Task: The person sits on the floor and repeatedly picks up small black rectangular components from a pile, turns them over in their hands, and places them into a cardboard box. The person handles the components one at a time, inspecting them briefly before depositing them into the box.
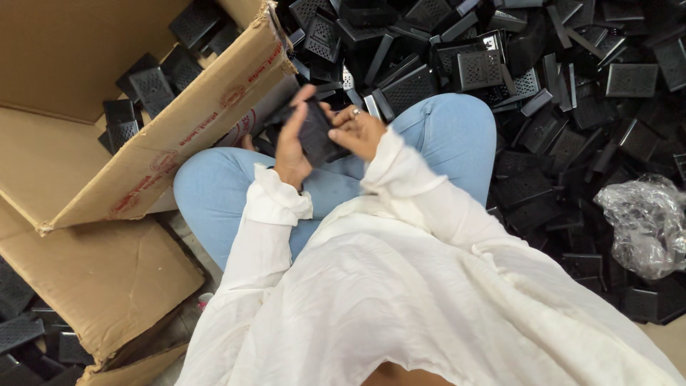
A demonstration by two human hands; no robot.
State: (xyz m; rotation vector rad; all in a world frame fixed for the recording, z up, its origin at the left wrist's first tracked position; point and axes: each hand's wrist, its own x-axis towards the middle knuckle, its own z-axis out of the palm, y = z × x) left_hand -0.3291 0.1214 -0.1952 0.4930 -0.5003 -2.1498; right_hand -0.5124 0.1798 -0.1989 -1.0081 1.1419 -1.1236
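I am gripping a black part (318, 136) with left hand (291, 146) and right hand (357, 131), brown box (171, 136) edge just beside, black pile (557, 107) crowding ahead.

Both forearms, in loose white sleeves, reach forward over the crossed legs in light blue jeans. The left hand (291, 143) stands edge-up, fingers extended and thumb forward. The right hand (357, 132) curls inward facing it (a ring shows on one finger), fingertips bent toward the left palm.
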